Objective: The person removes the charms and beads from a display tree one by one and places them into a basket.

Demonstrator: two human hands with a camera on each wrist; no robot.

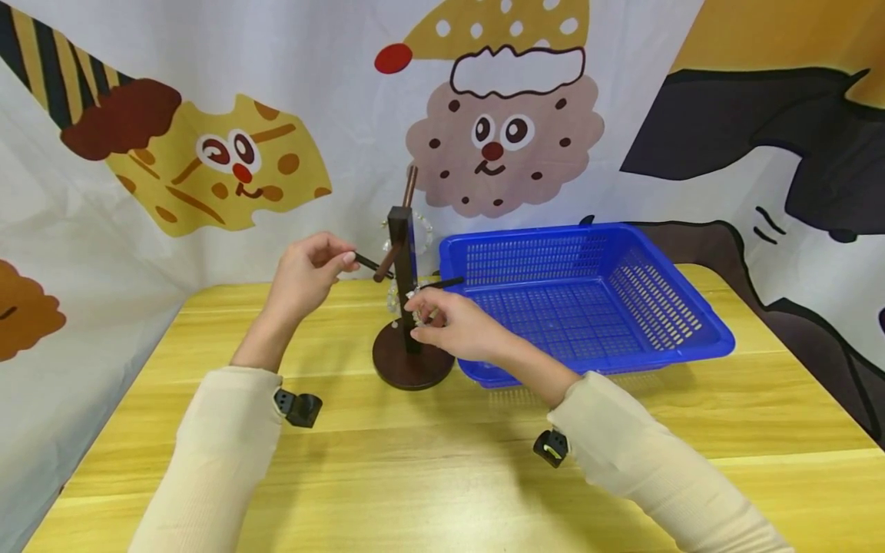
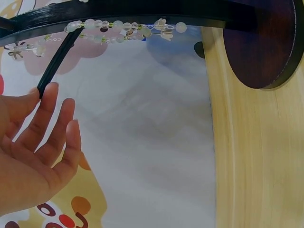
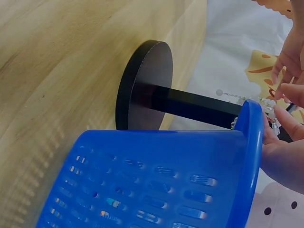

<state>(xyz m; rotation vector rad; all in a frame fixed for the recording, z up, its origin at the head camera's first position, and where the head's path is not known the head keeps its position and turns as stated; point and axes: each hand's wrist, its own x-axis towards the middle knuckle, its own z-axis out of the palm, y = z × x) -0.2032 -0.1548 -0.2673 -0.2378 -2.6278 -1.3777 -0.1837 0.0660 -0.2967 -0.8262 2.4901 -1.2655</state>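
Note:
A dark wooden jewellery stand [image 1: 401, 265] with a round base stands upright on the table, pegs sticking out from its post. My left hand [image 1: 307, 273] pinches the outer end of the left thin black peg [image 2: 57, 59] between thumb and index finger, the other fingers spread. On the right side of the post, my right hand [image 1: 459, 322] pinches a clear-beaded bracelet [image 1: 416, 301], partly hidden by the fingers. Another beaded bracelet [image 1: 426, 230] hangs behind the post's upper part. In the left wrist view, pale beads [image 2: 104, 24] with flower-shaped charms lie along the post.
A blue plastic basket [image 1: 715, 338] with slotted walls stands right of the stand, close to my right hand and forearm. Behind the wooden table [image 1: 387, 476] hangs a white cloth [image 1: 359, 46] with cartoon prints. Each sleeve cuff carries a small black camera [image 1: 302, 410].

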